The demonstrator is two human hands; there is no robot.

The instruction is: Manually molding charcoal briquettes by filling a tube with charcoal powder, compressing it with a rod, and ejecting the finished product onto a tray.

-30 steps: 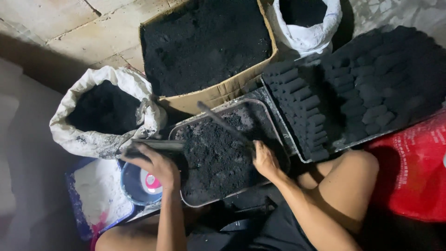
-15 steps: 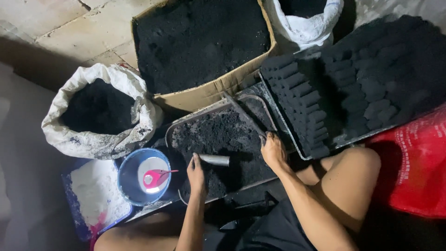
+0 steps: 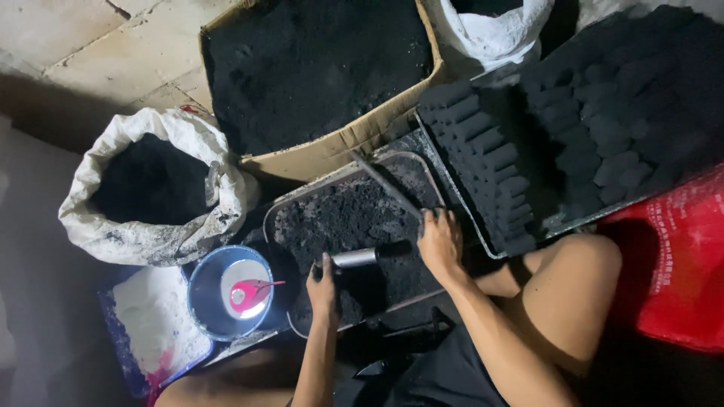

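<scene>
A metal tray (image 3: 280, 209) full of black charcoal mix lies in front of me. My left hand (image 3: 323, 286) grips the near end of a short metal tube (image 3: 354, 258) that lies across the mix. My right hand (image 3: 440, 243) is closed around the lower end of a dark rod (image 3: 386, 184) that slants up to the tray's far rim. Both hands are blackened.
A cardboard box (image 3: 343, 143) of black powder stands behind the tray, a white sack (image 3: 162, 241) of powder at left and another sack (image 3: 494, 34) at the back. Rows of black briquettes (image 3: 558, 120) fill a board at right. A blue bowl (image 3: 205, 298) with a pink scoop (image 3: 249, 292) sits left of the tray, beside a red bag (image 3: 682, 271).
My left hand came off the tray's left corner near the blue bowl and moved right onto the mix, taking hold of the metal tube. My right hand stayed on the rod.
</scene>
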